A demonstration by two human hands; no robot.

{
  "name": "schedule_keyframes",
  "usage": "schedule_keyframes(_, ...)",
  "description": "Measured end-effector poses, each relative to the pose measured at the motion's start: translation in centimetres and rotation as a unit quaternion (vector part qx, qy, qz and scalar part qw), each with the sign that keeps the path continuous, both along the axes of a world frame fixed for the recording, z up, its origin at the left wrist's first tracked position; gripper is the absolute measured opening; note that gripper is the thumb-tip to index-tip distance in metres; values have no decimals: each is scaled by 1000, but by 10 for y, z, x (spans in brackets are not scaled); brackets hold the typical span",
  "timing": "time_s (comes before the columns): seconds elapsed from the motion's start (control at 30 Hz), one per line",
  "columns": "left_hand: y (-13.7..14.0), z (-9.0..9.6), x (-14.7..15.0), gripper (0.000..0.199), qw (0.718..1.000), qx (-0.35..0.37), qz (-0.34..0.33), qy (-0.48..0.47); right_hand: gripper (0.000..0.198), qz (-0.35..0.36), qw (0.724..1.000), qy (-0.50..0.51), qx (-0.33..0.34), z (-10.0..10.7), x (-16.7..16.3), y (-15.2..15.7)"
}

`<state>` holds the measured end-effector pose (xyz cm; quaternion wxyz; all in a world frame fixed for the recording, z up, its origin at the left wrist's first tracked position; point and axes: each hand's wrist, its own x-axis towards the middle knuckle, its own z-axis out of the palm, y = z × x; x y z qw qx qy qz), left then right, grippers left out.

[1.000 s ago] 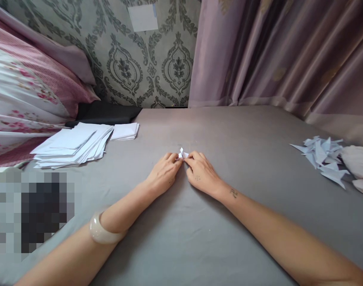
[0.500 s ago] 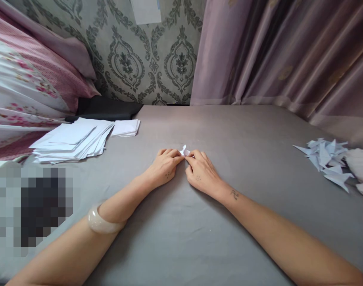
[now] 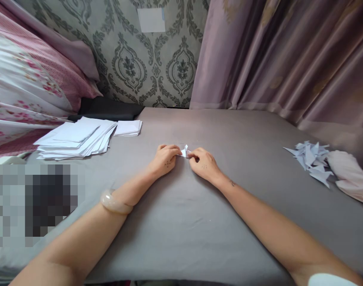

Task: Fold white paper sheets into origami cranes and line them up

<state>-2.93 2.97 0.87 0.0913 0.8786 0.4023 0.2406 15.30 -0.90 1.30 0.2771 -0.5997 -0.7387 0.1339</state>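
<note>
A small folded white paper crane [image 3: 185, 151] is held between my two hands, just over the grey cloth surface [image 3: 181, 222]. My left hand [image 3: 167, 159] pinches its left end between thumb and fingers. On the other side, my right hand [image 3: 204, 162] grips the right end with thumb and forefinger. The middle of the crane shows between the fingertips with a point sticking up; its outer ends are partly hidden by my fingers.
To the left lie a large stack of white paper [image 3: 77, 139] and a smaller stack [image 3: 128, 128], before a folded black cloth [image 3: 110, 108]. Several finished paper cranes [image 3: 312, 157] are heaped at the right beside a pale cloth [image 3: 348, 171]. Curtains [image 3: 243, 59] hang behind.
My hands have drawn slightly apart, so more of the paper crane shows between them. The camera view has tilted up and shifted a little.
</note>
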Motion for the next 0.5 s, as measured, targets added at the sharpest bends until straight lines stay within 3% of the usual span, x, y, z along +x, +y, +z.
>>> schedule_keyframes(0.17,1,-1,-1,40,1000,0,28,-5,17,-40,999,-23,-12,3,-8,4)
schedule_keyframes(0.33,2,3,0,42,999,-32,16,-8,28,-94,989,-106,-43,11,-26,5)
schedule_keyframes(0.5,3,7,1,40,990,-82,92,-68,30,-130,978,-157,-45,12,-38,7)
